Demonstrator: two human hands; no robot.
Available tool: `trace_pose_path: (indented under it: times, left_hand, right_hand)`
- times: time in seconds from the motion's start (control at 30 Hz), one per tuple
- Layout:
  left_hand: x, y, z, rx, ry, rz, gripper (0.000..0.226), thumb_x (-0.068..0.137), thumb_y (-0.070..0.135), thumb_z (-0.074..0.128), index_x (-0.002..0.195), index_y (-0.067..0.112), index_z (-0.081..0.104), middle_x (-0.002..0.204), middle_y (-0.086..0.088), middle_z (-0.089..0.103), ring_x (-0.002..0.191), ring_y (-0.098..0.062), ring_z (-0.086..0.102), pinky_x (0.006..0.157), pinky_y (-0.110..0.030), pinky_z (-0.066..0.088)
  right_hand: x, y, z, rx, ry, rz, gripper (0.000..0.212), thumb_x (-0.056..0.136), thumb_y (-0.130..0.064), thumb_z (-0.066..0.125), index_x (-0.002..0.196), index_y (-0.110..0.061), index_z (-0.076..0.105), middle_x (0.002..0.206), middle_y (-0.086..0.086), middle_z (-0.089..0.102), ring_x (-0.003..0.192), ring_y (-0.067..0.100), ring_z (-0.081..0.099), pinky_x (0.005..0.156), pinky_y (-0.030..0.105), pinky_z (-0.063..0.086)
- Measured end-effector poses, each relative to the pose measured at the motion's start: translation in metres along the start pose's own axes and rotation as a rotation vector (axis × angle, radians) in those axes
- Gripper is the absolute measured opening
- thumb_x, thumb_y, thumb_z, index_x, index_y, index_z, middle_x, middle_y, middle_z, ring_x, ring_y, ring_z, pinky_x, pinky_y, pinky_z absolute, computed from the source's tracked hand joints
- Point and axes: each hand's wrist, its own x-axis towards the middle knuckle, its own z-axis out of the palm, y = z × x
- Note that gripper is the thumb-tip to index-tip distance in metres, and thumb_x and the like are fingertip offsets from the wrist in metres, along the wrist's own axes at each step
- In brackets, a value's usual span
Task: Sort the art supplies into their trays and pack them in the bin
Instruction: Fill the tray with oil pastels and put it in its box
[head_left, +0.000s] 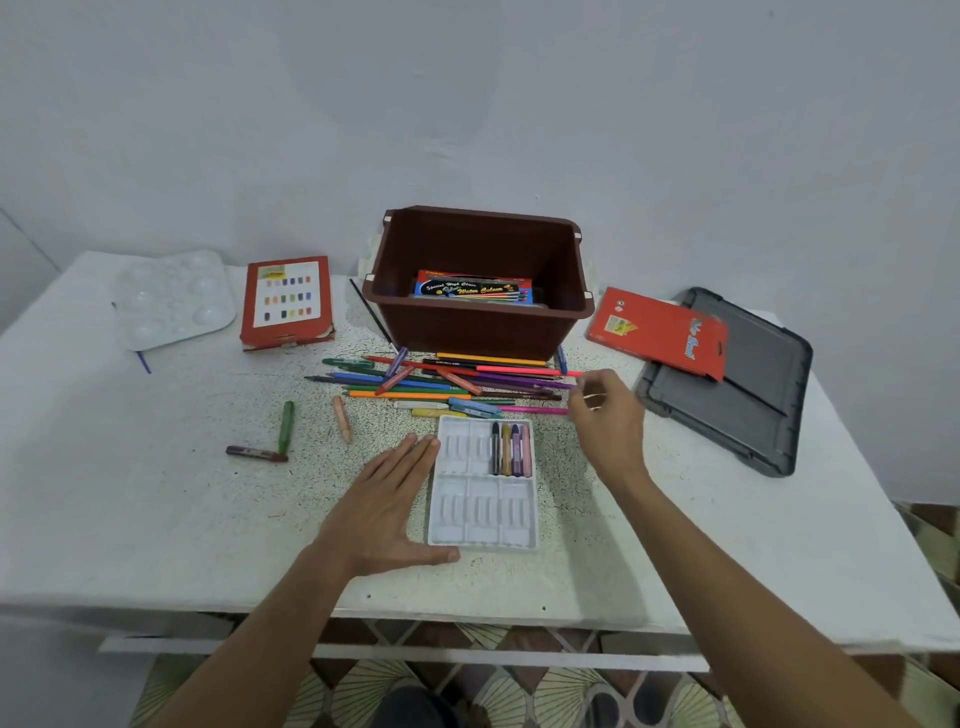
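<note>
My left hand (387, 499) lies flat, fingers straight, against the left wall of the moulded white plastic crayon tray (483, 519) near the tabletop's front edge. A few crayons (511, 449) sit in its far right compartment. My right hand (605, 421) hovers curled over the loose pencils (441, 382), too blurred to tell its grip. The brown bin (478, 322) holds a watercolour box (475, 291).

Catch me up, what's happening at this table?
A person is partway through sorting. The left hand lies flat on the table against the white tray, at its left side. Four crayons sit in the tray's top right compartment; the other compartments are empty. The right hand hovers at the right end of the pile of pencils and crayons, fingers curled; whether they hold anything is unclear. The brown bin behind holds a water colour box.
</note>
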Motion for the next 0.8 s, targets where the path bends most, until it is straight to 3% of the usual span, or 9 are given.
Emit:
trace_pose_path:
  times: [0.13,0.3,0.4,0.57,0.67,0.8]
  left_hand:
    - [-0.001,0.0,0.0,0.01,-0.008,-0.002,0.128,0.068,0.098,0.034,0.154,0.019,-0.017,0.161,0.008,-0.022,0.146,-0.005,-0.026,0.12,-0.031,-0.013]
    - [-0.001,0.002,-0.001,0.006,-0.007,-0.005,0.128,0.068,0.099,0.033,0.154,0.019,-0.018,0.16,0.008,-0.023,0.145,-0.004,-0.027,0.119,-0.029,-0.016]
    - [-0.001,0.002,-0.001,-0.001,0.001,-0.003,0.128,0.068,0.098,0.035,0.155,0.019,-0.016,0.16,0.008,-0.022,0.145,-0.004,-0.026,0.117,-0.026,-0.02]
    - [0.0,0.002,-0.001,-0.001,0.004,-0.002,0.128,0.068,0.098,0.036,0.156,0.018,-0.013,0.161,0.007,-0.02,0.146,-0.006,-0.024,0.117,-0.026,-0.019]
    - [0.0,0.001,-0.001,0.005,0.002,0.002,0.128,0.068,0.098,0.036,0.156,0.017,-0.012,0.161,0.007,-0.019,0.147,-0.006,-0.024,0.117,-0.026,-0.02]
    - [0.0,0.002,-0.001,0.005,0.003,-0.002,0.128,0.068,0.097,0.038,0.157,0.016,-0.006,0.164,0.004,-0.01,0.149,-0.008,-0.017,0.119,-0.029,-0.013]
  right_hand:
    - [-0.019,-0.015,0.016,0.12,-0.176,-0.016,0.01,0.098,-0.019,0.059,0.107,-0.021,0.057,0.084,-0.004,0.07,0.076,0.006,0.066,0.067,0.02,0.052]
    - [-0.033,-0.021,0.033,0.064,-0.342,-0.017,0.01,0.096,-0.019,0.062,0.103,-0.022,0.056,0.084,-0.004,0.07,0.072,0.012,0.066,0.062,0.032,0.057]
    - [-0.035,-0.023,0.039,-0.004,-0.392,-0.039,0.012,0.095,-0.018,0.064,0.103,-0.024,0.056,0.087,-0.006,0.069,0.075,0.009,0.064,0.065,0.031,0.057]
    - [-0.037,-0.023,0.045,-0.141,-0.446,-0.123,0.012,0.096,-0.016,0.062,0.107,-0.016,0.06,0.075,-0.013,0.06,0.068,0.0,0.058,0.064,0.024,0.052]
    - [-0.035,-0.021,0.049,-0.245,-0.412,-0.192,0.023,0.093,-0.019,0.065,0.116,-0.017,0.063,0.092,-0.004,0.06,0.076,0.011,0.058,0.074,0.032,0.053]
    - [-0.036,-0.017,0.054,-0.317,-0.451,-0.206,0.037,0.093,-0.022,0.065,0.13,-0.021,0.06,0.115,0.006,0.058,0.1,0.021,0.056,0.089,0.034,0.047]
